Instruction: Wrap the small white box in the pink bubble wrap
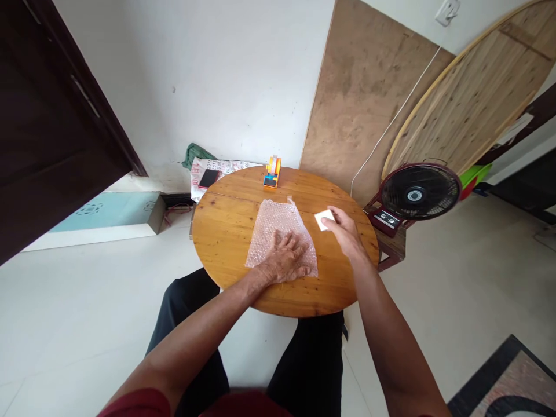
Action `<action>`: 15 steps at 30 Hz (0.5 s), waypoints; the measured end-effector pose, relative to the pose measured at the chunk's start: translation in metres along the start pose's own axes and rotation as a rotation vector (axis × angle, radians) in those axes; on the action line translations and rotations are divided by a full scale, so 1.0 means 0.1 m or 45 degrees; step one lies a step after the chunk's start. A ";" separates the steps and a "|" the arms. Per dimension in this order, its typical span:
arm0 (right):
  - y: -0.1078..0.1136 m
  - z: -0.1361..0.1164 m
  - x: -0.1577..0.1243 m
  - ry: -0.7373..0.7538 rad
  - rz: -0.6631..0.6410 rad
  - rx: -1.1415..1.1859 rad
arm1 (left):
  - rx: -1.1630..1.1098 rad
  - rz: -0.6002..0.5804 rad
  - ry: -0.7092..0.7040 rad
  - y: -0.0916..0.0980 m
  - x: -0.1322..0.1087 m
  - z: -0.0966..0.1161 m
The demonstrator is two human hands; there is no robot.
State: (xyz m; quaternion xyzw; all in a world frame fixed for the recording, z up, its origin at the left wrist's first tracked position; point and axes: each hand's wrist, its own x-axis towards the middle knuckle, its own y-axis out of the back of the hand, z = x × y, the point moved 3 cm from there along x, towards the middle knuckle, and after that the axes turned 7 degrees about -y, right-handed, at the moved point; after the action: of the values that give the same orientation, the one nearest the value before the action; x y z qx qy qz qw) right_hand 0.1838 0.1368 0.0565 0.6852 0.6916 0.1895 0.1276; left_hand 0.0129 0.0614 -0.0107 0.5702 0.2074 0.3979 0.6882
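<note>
A sheet of pinkish bubble wrap (pixel 273 226) lies flat on the round wooden table (pixel 226 231). My left hand (pixel 287 258) rests on its near right part with the fingers spread. Over the right side of the table, my right hand (pixel 346 230) grips a small white box (pixel 324 219) between thumb and fingers. The box is apart from the bubble wrap, just to its right. At the table's far edge stands an orange and blue tape dispenser (pixel 272 172).
Behind the table's left edge is a dark phone (pixel 209 178) on a printed white sack (pixel 230 167). A dark red electric fan (pixel 417 194) stands close to the right on a wooden stool (pixel 393 249). A white wall and a plywood board (pixel 356 87) rise behind.
</note>
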 end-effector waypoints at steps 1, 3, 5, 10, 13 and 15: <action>-0.11 -0.12 -0.06 0.075 -0.127 0.105 | -0.010 -0.002 0.009 0.01 0.00 0.00; -0.37 -0.31 -0.15 0.154 -0.400 0.123 | -0.024 0.002 0.030 0.01 0.01 0.01; -0.62 -0.37 -0.18 0.197 -0.598 0.044 | -0.034 0.005 0.045 0.01 0.01 0.01; -0.83 -0.04 0.09 0.137 -0.549 0.052 | -0.019 0.012 0.032 0.00 0.01 0.00; -0.77 0.21 0.23 0.054 -0.460 0.131 | -0.009 -0.008 0.025 0.01 0.01 0.00; -0.73 0.29 0.25 0.045 -0.455 0.176 | -0.014 -0.007 0.027 0.03 0.00 0.00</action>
State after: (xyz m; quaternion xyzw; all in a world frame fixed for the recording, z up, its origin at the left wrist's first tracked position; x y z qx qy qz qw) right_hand 0.1299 0.1654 0.0011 0.5551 0.8159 0.1279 0.0995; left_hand 0.0121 0.0613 -0.0078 0.5616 0.2139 0.4031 0.6902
